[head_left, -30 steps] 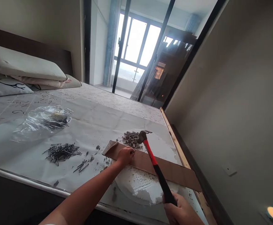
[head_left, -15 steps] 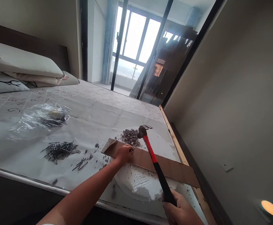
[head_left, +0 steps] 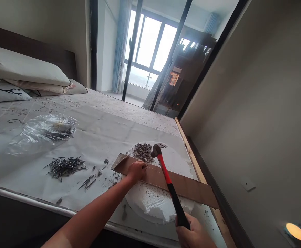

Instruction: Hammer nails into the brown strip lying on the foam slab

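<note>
Gripping the black end of a claw hammer (head_left: 166,177), the right hand (head_left: 194,234) is closing tight around the handle near the bottom edge of the view, and the red shaft is slanting up and away from it so the dark steel head is hanging just above the brown board (head_left: 166,181). Ahead of that hand and to its left, the left hand (head_left: 136,170) is pressing down on the board with its fingers bunched at the far edge, apparently pinching something small there; a nail is too small to make out. That hold looks meant to be steadying the board, which is lying across a white foam slab (head_left: 153,205) on the bed (head_left: 109,131), the foam likely cushioning whatever gets driven through. A row of tiny holes or nail heads is showing along the board just beyond the left fingers. Past the hammer head a heap of grey rubble (head_left: 143,151) is sitting; further left, loose nails (head_left: 65,167) and a clear plastic bag (head_left: 47,132) are lying within reach.
</note>
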Demonstrator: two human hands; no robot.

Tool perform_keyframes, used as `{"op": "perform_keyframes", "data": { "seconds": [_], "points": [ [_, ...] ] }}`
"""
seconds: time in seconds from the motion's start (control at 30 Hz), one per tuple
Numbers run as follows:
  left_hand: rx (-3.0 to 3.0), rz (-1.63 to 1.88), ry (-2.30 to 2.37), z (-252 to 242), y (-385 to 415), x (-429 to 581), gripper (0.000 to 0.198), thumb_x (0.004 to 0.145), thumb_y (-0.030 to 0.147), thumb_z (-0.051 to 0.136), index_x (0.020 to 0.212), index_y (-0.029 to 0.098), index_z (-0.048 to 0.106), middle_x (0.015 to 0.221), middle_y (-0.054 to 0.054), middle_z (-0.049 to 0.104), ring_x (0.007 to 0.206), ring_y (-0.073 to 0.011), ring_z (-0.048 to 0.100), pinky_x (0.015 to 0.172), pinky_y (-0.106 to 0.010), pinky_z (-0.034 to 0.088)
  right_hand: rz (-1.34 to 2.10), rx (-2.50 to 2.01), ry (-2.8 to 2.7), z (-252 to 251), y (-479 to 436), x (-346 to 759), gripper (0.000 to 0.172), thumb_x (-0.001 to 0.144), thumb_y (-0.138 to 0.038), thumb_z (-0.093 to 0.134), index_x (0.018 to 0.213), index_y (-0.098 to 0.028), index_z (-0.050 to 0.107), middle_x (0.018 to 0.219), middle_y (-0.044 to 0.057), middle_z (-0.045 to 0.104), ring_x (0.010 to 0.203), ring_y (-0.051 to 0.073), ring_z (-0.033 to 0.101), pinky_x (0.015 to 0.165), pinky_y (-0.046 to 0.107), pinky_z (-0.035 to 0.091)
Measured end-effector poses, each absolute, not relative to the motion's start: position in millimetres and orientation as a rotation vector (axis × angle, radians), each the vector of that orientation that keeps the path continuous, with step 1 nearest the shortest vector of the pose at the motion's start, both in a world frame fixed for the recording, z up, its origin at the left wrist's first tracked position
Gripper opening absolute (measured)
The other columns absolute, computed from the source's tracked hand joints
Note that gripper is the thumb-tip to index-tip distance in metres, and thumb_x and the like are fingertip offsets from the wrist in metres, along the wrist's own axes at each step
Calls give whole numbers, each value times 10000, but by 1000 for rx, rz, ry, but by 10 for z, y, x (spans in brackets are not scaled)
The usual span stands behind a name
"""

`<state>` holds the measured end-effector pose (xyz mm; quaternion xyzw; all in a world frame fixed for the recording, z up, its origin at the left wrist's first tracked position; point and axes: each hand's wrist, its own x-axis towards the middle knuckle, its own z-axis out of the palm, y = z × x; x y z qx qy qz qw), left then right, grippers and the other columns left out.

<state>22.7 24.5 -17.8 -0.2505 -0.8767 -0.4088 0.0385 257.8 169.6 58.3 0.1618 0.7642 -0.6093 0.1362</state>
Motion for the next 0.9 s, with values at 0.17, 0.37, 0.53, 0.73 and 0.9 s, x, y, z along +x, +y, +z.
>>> {"op": "perform_keyframes", "data": {
  "seconds": [0.17,0.37,0.53,0.73,0.9],
  "points": [
    [-782,-1105,-2696,-175,242,234,188,722,225,512,752,188,694,889,-59,670,792,-192,584,695,-279,414,-1762,460,2244,612,1661,2567,62,608,-248,411,650,-202,401,389,-125,253,336,37,226,361,195,181],
    [-785,-1050,-2713,-152,243,237,189,723,219,511,761,192,694,887,-50,670,802,-189,583,693,-276,411,-1765,442,2199,601,1666,2564,58,619,-242,421,647,-213,380,390,-124,251,340,45,237,368,198,201],
    [-804,-927,-2748,-179,249,230,181,726,213,509,732,204,690,893,-38,664,809,-175,584,713,-260,417,-1699,421,2246,533,1683,2570,53,607,-215,410,657,-201,404,399,-112,266,353,52,256,378,204,204],
    [-796,-1177,-2646,-108,230,193,185,692,160,514,793,185,666,822,-32,647,735,-141,573,672,-240,436,-1755,389,2272,567,1710,2597,51,646,-252,402,673,-209,401,371,-128,246,314,44,231,369,203,201],
    [-637,-1484,-2414,189,-88,327,183,691,165,496,841,169,600,761,-21,598,653,-112,538,614,-219,444,-1766,530,2217,216,1659,2548,62,541,-208,392,601,-202,401,400,-109,285,349,44,271,369,190,194]
  ]
}}
